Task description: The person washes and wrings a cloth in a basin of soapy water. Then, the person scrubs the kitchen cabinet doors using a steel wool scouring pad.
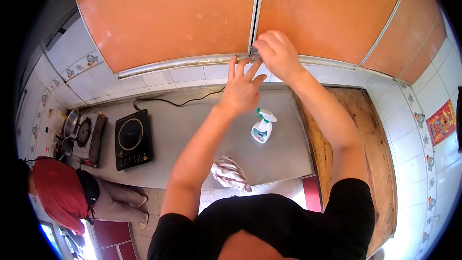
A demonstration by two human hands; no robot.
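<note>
My right hand (pixel 278 54) is raised to the lower end of the metal door edge (pixel 256 17) between two orange cabinet doors. Its fingers are bent and pressed together there, around a small dark grey thing (pixel 253 50) that is mostly hidden. My left hand (pixel 242 89) is just below and to the left, fingers spread, with the fingertips against the metal rail (pixel 187 61) under the cabinet. Below my hands, a white spray bottle (pixel 262 129) with a green and white trigger head stands on the steel counter (pixel 192 115). A striped cloth (pixel 229 173) lies near the counter's front edge.
A black induction cooktop (pixel 133 138) with its cord (pixel 180 102) sits on the left. Beyond it are a gas stove (pixel 90 137) and metal pans (pixel 71 124). Another person in a red top (pixel 60 192) stands at far left. A wooden board (pixel 365 163) lies on the right.
</note>
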